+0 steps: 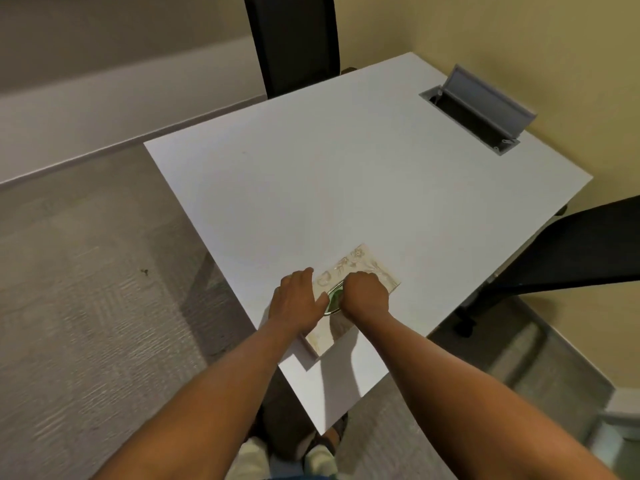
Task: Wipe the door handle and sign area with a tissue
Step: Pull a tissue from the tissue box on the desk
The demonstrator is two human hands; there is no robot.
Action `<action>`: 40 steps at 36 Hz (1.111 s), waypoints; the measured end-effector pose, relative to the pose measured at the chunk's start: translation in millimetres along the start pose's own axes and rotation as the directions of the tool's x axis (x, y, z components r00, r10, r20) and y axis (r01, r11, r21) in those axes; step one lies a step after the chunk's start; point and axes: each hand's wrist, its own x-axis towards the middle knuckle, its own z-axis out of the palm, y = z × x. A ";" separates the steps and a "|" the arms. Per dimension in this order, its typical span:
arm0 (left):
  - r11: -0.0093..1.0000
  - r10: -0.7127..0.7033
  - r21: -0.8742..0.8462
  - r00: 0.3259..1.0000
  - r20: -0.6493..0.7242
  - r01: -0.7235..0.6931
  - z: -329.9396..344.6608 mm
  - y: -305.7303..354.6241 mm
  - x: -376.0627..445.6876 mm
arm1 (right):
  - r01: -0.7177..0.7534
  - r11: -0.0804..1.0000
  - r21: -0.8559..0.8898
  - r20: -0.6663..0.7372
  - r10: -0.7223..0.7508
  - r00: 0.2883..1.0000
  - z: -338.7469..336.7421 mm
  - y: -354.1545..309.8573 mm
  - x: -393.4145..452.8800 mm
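Observation:
A cream tissue box (360,268) with a floral print lies on the white table (311,188), near its front corner. My left hand (298,303) rests flat on the box's left side, fingers spread. My right hand (365,296) is closed over the oval slot (333,299) in the box top, fingertips down in the opening. Whether they pinch a tissue is hidden by the hand. No door handle or sign is in view.
A grey cable hatch (481,109) stands open at the table's far right corner. One black chair (294,39) is behind the table and another (571,251) is at the right. Grey carpet (86,289) lies to the left, a yellow wall to the right.

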 end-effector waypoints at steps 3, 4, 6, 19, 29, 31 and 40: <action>1.000 -0.001 -0.029 1.000 0.021 0.001 1.6 1.1 2.9 | -0.051 0.999 0.017 0.013 0.051 0.999 2.2 -2.9 4.0; 0.999 0.011 -0.030 1.000 0.025 -0.011 2.4 1.8 3.6 | -0.061 0.998 0.013 0.009 0.061 0.998 3.3 -3.8 4.9; 0.999 0.043 -0.016 0.998 0.035 -0.042 4.0 2.1 4.2 | -0.067 0.998 -0.004 -0.003 0.067 0.998 7.2 -4.9 7.2; 1.000 0.000 0.014 0.999 0.042 0.000 7.1 4.5 7.1 | -0.089 0.993 -0.083 -0.050 0.085 0.995 24.8 -9.4 13.4; 0.999 -0.027 0.021 0.999 0.038 0.026 7.9 8.2 7.8 | -0.117 0.993 -0.032 -0.080 0.114 0.990 28.7 -9.0 11.6; 0.999 -0.033 0.017 0.999 0.035 0.032 7.6 8.5 7.8 | -0.115 0.993 -0.010 -0.094 0.114 0.989 28.7 -9.0 11.7; 0.999 -0.031 0.015 0.999 0.015 0.031 7.9 7.7 7.7 | -0.104 0.991 -0.090 -0.079 0.097 0.992 24.2 -9.6 8.5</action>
